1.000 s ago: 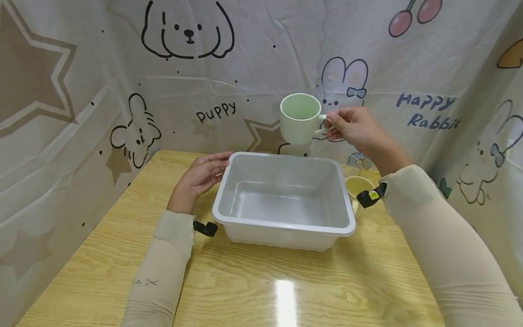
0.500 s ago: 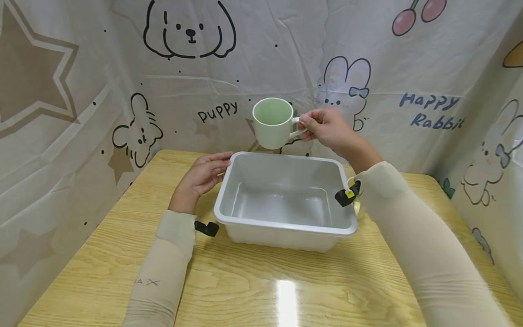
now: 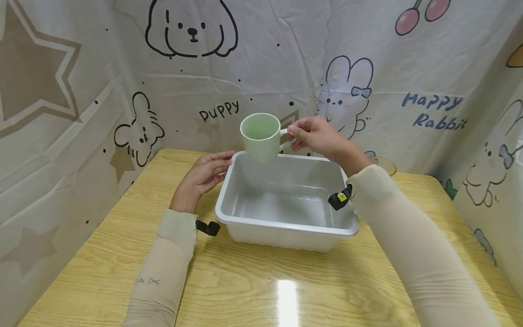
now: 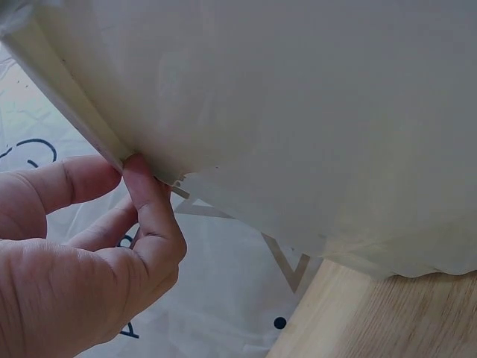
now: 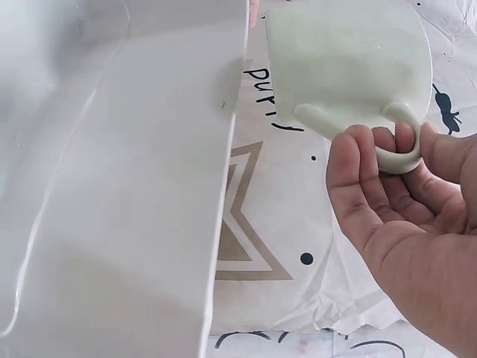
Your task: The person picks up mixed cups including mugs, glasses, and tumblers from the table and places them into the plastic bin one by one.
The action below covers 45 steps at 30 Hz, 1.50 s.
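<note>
A pale green mug (image 3: 261,138) is raised upright, overlapping the grey plastic basin's back rim in the head view. My right hand (image 3: 318,136) grips it by the handle; the right wrist view shows fingers and thumb around the handle (image 5: 399,160). Nothing shows inside the basin (image 3: 286,224), which stands on the table. At its far left corner, my left hand (image 3: 208,173) holds the rim. In the left wrist view, digits of that hand (image 4: 112,253) lie on both sides of the rim, partly hidden by it.
The light wooden table (image 3: 245,281) ends at a printed curtain (image 3: 261,68) behind and on both sides. A black wrist camera (image 3: 340,197) on the right cuff overlaps the basin's right rim; another wrist camera (image 3: 207,228) sits near its left side.
My right hand has carried the green mug left, then lowered it toward the basin's back rim. My right forearm now hides the yellow mug beside the basin. My left hand stays at the corner.
</note>
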Available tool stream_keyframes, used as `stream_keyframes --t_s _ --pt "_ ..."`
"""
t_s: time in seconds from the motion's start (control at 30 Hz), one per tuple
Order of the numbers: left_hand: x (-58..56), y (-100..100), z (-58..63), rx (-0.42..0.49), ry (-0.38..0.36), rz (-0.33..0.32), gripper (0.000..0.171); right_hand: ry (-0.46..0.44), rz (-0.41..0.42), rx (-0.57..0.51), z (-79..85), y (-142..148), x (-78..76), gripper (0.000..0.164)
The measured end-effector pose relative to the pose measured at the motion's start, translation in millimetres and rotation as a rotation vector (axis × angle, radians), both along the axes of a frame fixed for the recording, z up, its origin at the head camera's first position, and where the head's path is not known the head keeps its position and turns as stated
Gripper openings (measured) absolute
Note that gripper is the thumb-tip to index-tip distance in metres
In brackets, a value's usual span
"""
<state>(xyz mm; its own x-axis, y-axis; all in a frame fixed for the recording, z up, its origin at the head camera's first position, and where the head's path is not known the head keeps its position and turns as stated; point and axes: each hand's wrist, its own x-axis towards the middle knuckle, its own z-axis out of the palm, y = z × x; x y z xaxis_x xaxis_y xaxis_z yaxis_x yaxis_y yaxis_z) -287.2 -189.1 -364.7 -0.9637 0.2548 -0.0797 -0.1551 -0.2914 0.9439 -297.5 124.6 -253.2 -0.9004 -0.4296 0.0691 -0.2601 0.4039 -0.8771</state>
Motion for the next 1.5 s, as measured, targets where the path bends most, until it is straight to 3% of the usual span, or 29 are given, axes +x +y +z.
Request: stream_keyframes --t_s 0.33,0.67,1.2,1.5 --pt "-0.5 -0.4 -1.9 0.002 0.004 0.002 0.045 -0.039 0.136 0.04 -8.4 -1.7 -0.9 0.028" --pt "-1.8 -0.9 -1.2 0.003 0.004 0.02 0.041 -0.104 0.209 0.125 -14.5 -4.4 -0.7 0.024" --pt "-0.1 -0.3 0.5 -0.008 -0.005 0.009 0.046 -0.218 0.323 0.2 -43.4 -11.4 -4.0 0.02" --pt "-0.1 -0.5 -0.6 -0.006 -0.011 0.011 0.045 -0.258 0.347 0.235 -57.4 -13.0 -5.6 0.02"
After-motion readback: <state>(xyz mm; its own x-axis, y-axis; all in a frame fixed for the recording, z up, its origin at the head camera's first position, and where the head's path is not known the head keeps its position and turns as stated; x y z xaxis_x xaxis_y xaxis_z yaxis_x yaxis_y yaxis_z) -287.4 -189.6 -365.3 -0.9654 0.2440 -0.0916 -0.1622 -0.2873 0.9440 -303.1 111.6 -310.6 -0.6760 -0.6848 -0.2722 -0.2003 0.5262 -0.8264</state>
